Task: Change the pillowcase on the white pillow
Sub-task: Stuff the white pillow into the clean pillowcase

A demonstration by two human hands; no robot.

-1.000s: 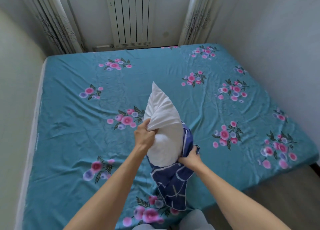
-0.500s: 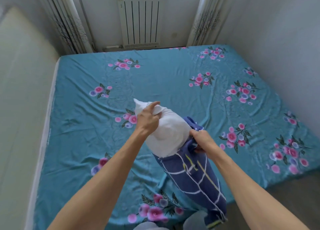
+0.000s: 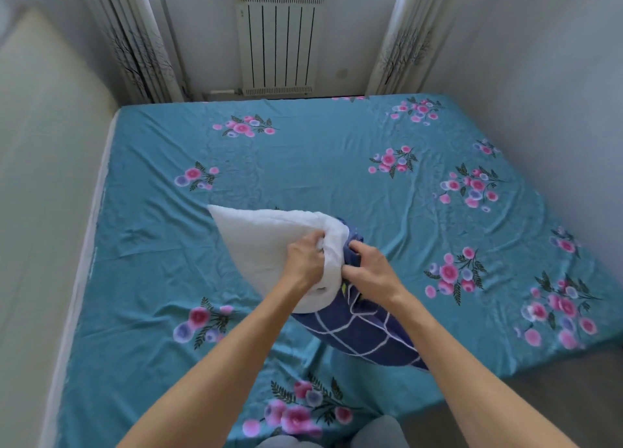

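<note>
Pillowcase [image 3: 364, 333] of dark blue cloth with thin white grid lines sheathes the near end of the white pillow [image 3: 263, 245], whose far half sticks out bare, soft and puffy, tapering to a pointed corner toward the left of the bed. The case's mouth is bunched in folds around the pillow's middle. The left hand [image 3: 303, 262] grips a fistful of the white stuffing, fingers curled into it; the right hand [image 3: 367, 272] pinches the gathered blue edge just beside it, so the two hands sit close together, knuckles nearly touching. The pillow lies over a teal sheet [image 3: 303, 164], lightly wrinkled and printed with pink flower sprays. A ribbed white radiator [image 3: 278, 46] stands on the far wall.
</note>
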